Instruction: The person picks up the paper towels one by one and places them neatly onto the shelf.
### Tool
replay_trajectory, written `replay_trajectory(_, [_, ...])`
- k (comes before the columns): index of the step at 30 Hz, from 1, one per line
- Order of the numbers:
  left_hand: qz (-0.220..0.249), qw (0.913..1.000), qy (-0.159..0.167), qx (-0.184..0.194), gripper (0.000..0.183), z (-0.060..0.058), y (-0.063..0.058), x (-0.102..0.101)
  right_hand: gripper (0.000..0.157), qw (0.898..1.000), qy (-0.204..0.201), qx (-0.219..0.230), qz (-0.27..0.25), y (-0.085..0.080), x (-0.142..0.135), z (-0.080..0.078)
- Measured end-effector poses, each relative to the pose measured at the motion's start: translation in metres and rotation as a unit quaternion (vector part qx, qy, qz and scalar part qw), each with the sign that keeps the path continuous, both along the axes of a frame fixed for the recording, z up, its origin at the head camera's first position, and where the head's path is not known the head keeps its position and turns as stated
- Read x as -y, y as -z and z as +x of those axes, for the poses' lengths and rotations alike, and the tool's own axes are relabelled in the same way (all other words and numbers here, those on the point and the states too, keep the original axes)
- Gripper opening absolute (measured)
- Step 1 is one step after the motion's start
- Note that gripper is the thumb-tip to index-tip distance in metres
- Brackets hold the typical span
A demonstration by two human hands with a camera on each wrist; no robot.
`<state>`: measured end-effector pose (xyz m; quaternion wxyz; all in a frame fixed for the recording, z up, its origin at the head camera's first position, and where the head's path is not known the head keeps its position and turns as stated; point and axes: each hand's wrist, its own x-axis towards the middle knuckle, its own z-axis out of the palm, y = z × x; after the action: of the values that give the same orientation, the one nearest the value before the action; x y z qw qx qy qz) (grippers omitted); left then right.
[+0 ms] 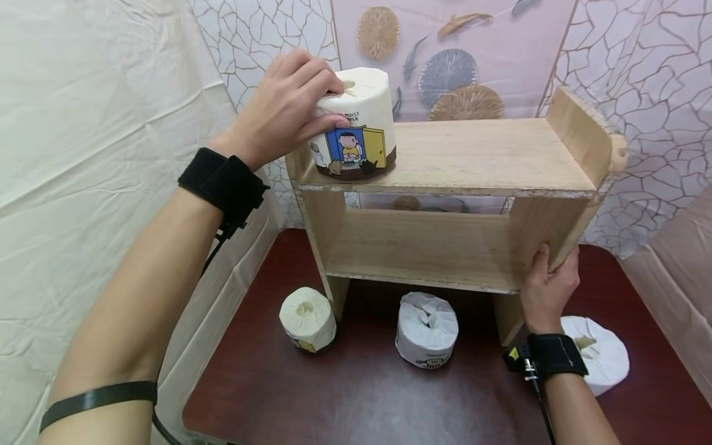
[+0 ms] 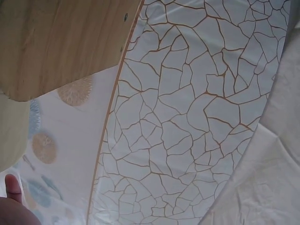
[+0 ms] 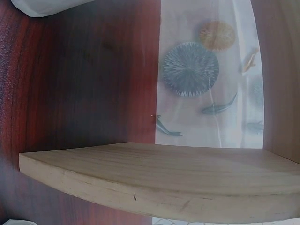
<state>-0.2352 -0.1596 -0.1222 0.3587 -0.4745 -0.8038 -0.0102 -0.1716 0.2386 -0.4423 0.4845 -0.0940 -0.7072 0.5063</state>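
My left hand (image 1: 289, 105) grips a wrapped toilet paper roll (image 1: 369, 117) at the left end of the wooden shelf's top board (image 1: 478, 148). The fingertips reach into the roll's core hole, and the thumb lies on its printed side. In the left wrist view, a fingertip (image 2: 13, 187) shows beside the roll's pale edge (image 2: 10, 133). Lower right, my right hand (image 1: 547, 290) holds the shelf's right side panel (image 1: 556, 228), thumb on the inner face; the other fingers are partly hidden. The right wrist view shows the panel (image 3: 140, 178) but no hand.
Three more wrapped rolls stand on the dark red table (image 1: 356, 402): a small cream one (image 1: 308, 318) at left, a white one (image 1: 427, 330) before the shelf, and a wide one (image 1: 606, 358) partly behind my right wrist. Cloth (image 1: 139, 123) hangs on the left.
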Motion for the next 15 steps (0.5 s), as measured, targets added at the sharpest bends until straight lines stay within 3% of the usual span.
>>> replay_trajectory(15, [-0.001,0.9999,0.012,-0.011,0.051,-0.0005,0.0038,0.0074,0.042,1.0,-0.007,0.01,-0.007,-0.0018,-0.0011,0.0003])
